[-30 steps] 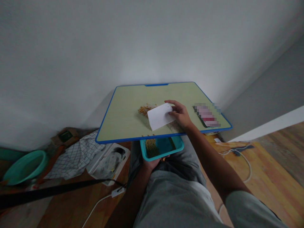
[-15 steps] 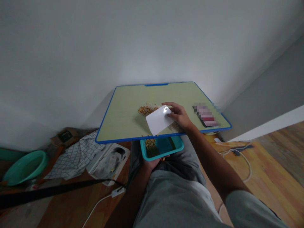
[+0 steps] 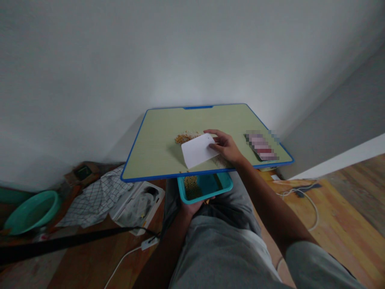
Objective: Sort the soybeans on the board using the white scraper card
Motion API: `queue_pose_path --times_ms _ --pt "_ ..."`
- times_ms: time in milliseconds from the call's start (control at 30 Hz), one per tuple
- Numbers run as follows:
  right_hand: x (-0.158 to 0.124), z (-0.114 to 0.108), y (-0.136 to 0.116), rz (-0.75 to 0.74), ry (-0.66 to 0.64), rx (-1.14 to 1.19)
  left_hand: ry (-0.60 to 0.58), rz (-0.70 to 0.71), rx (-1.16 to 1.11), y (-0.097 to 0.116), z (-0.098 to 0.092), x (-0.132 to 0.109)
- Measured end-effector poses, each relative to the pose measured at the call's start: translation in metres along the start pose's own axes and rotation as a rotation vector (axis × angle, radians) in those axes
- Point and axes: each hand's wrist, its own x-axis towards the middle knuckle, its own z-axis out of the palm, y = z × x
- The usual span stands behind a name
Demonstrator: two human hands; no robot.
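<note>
My right hand [image 3: 225, 146] grips a white card [image 3: 197, 150] by its right end, fingers closed on it, and holds it tilted over the table [image 3: 159, 124]. Behind the card lies a pile of yellow-brown beans [image 3: 182, 139], with pale grains [image 3: 192, 133] beside it; the card hides part of this. More pale grains [image 3: 221, 162] lie under my right wrist. Below the front edge, my left hand [image 3: 192, 207] supports a teal tray [image 3: 231, 185] from underneath, its fingers mostly hidden. Inside the tray, beans [image 3: 190, 183] and darker small grains are heaped at the left.
A flat object with a blurred surface [image 3: 261, 146] lies at the table's right. On the floor at left are a green basin [image 3: 33, 212], a checked cloth [image 3: 96, 196] and an open white box [image 3: 140, 204]. White cables [image 3: 314, 208] run along the right floor.
The white card has shifted slightly left and away from the front edge, and its tilt has changed. My left hand and the tray stay in place.
</note>
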Motion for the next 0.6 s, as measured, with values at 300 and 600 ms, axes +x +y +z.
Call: queue_pose_path --times_ms 300,600 --pt "-0.001 0.000 0.002 0.004 -0.069 0.047 -0.072 -0.004 -0.010 0.000 -0.012 0.002" --pt "0.000 0.000 0.002 -0.015 -0.100 0.069 -0.044 0.002 0.020 0.001 -0.010 0.002"
